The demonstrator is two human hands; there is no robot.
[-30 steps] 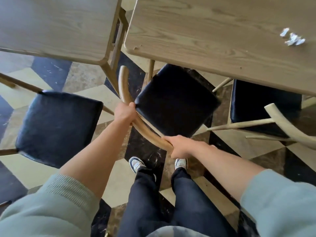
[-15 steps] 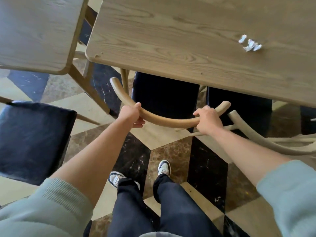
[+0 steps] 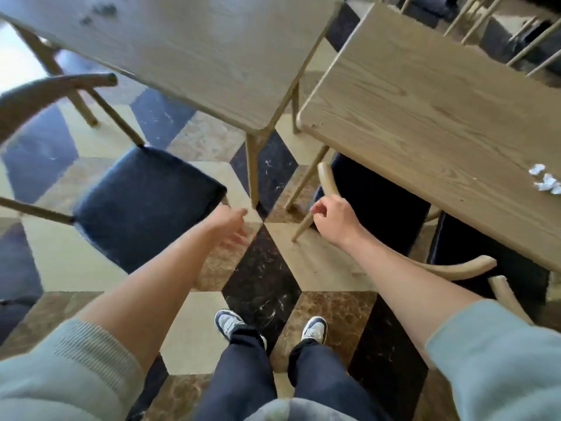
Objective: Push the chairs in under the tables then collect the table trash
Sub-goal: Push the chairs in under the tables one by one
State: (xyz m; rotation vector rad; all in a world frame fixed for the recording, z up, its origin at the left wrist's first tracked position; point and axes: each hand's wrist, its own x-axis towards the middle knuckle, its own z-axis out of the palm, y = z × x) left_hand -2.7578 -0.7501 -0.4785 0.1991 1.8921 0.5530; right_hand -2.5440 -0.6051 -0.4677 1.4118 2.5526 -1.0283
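Note:
A chair with a black seat [image 3: 379, 202] stands pushed under the right wooden table [image 3: 425, 117]; its curved wooden backrest [image 3: 326, 180] sticks out at the table's edge. My right hand [image 3: 334, 221] is at that backrest with its fingers loosely curled, not wrapped around the rail. Blurred and open, my left hand [image 3: 232, 227] holds nothing beside the corner of a second black-seated chair [image 3: 145, 202]. That chair stands pulled out from the left table [image 3: 212, 56]. Crumpled white paper trash [image 3: 546, 182] lies on the right table near its right edge.
Dark crumbs [image 3: 100, 10] lie at the far side of the left table. Another chair's backrest [image 3: 504, 294] shows under the right table's near edge. More chairs [image 3: 516, 41] stand beyond the right table. My feet [image 3: 270, 326] are on the patterned tile floor between the tables.
Both hands have come off the backrest after pushing the chair under the right table. My view has swung left, and my left hand has moved toward the pulled-out chair.

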